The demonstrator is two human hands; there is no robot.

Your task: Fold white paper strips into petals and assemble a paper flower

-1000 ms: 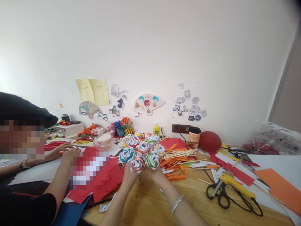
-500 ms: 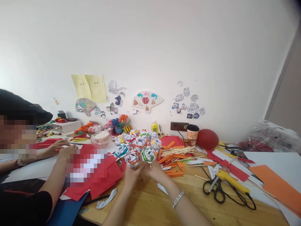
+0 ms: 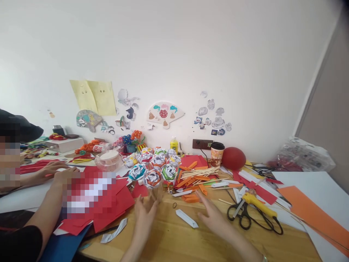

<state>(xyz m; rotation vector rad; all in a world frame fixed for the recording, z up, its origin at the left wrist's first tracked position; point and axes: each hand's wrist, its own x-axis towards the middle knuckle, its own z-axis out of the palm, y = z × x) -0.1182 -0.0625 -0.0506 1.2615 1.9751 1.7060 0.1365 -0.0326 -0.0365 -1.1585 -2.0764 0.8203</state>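
A bunch of folded paper roses (image 3: 154,178), white with coloured edges, stands upright on the wooden table in front of me. My left hand (image 3: 145,213) is just below the flowers at their near side, fingers apart; I cannot tell whether it touches the stems. Off to the right, my right hand (image 3: 212,214) is held open with nothing in it, thumb and fingers spread. Between the hands lie a folded white paper strip (image 3: 187,218) and a small dark ring (image 3: 175,205).
Orange paper pieces (image 3: 192,198) and wooden sticks (image 3: 200,173) are heaped behind my right hand. Farther right are a yellow glue gun (image 3: 259,205), black scissors (image 3: 240,214), a lidded cup (image 3: 217,154) and a red balloon (image 3: 233,158). At left, a co-worker's arms (image 3: 51,196) rest near red paper (image 3: 117,200).
Both hands were together under the paper roses. My right hand has let go and moved right; my left has opened and dropped slightly. The view has turned a little right.
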